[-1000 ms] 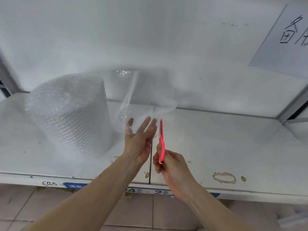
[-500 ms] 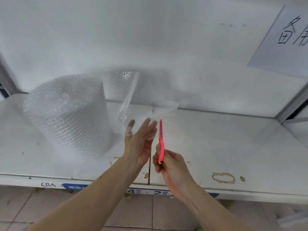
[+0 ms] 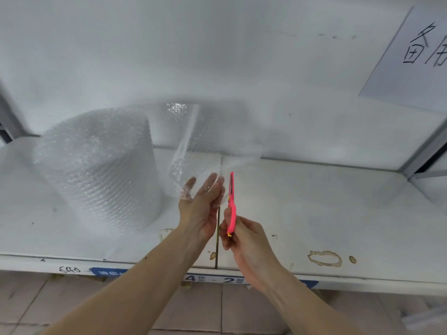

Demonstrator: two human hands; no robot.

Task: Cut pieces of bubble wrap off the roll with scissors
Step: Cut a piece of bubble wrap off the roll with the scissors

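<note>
1. Head view: white metal shelf (image 3: 314, 209) against a white wall; bubble wrap roll (image 3: 96, 170) stands upright toward the shelf's left end.
2. Loose sheet (image 3: 193, 153) trails from the roll toward the shelf's middle seam.
3. Left hand (image 3: 200, 201), fingers straight, supports the sheet's lower edge.
4. Right hand (image 3: 244, 240) grips pink scissors (image 3: 231, 201), blades together, just beside the sheet.
5. Judged: cut about to begin; next, open the blades and feed the tensioned edge in.

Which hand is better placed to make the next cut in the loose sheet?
Right. The right hand grips the pink scissors, whose blades point at the loose clear bubble wrap sheet. The left hand lies flat against that sheet, probably steadying it.
</note>
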